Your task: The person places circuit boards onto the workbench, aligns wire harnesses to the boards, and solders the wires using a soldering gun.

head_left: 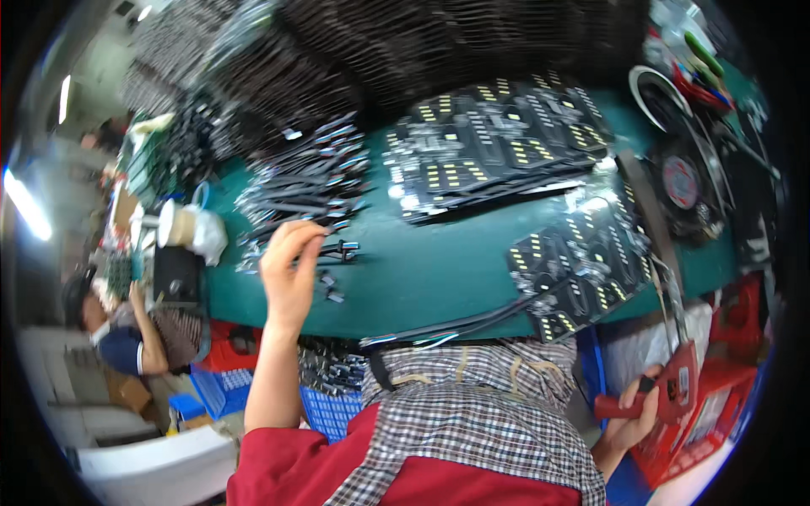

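Observation:
My left hand (291,266) is over the near edge of a pile of black cables (295,190) with coloured wire ends. Its thumb and fingers are pinched together; whatever lies between the fingertips is too small to make out. A short black cable end (342,250) and a few small dark pieces (331,287) are close beside it. At the lower right my right hand (634,415) grips the red handle of a soldering gun (679,384), whose metal front points up toward the table edge. Black circuit boards (582,261) lie at the table's right, with cables (472,325) running left from them.
A stack of circuit boards (498,139) stands on the green table (413,270), before tall dark stacks (422,42). On the right is a round black fan-like device (682,181). A blue basket (325,413) of parts is below the edge. Another person (135,337) sits at far left.

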### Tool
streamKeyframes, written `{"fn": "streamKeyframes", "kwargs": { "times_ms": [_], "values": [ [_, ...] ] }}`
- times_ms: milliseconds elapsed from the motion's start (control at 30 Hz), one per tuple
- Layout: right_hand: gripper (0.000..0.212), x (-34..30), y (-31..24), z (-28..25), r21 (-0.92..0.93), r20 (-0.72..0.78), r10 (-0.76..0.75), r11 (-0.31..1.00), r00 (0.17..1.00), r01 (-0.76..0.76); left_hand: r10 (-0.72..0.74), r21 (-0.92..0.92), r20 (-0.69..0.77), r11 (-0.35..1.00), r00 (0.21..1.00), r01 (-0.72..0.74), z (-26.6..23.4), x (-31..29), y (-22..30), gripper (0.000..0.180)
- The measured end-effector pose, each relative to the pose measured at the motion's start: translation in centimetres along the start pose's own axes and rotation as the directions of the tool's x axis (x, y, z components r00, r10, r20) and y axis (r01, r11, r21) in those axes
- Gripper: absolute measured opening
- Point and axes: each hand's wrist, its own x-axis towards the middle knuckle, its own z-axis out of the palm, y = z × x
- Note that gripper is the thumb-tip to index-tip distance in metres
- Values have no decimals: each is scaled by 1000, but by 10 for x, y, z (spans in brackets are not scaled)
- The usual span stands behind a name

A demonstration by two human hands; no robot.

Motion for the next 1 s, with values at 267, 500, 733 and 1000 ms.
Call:
{"fn": "streamKeyframes", "kwargs": {
  "times_ms": [267,500,733,1000],
  "values": [
    [53,7,-7,4,-63,-74,-58,997,996,53,173,-415,520,907,836,70,118,55,132,22],
    [56,16,-22,9,-166,-98,62,983,993,-78,725,-376,387,688,570,-621,200,56,181,39],
    [51,31,-20,3,-224,42,252,945,967,-237,748,-150,400,623,529,-768,219,49,178,43],
    [68,37,-16,-1,-274,49,285,926,957,-262,680,-25,501,631,536,-776,220,42,189,49]
  ]
}}
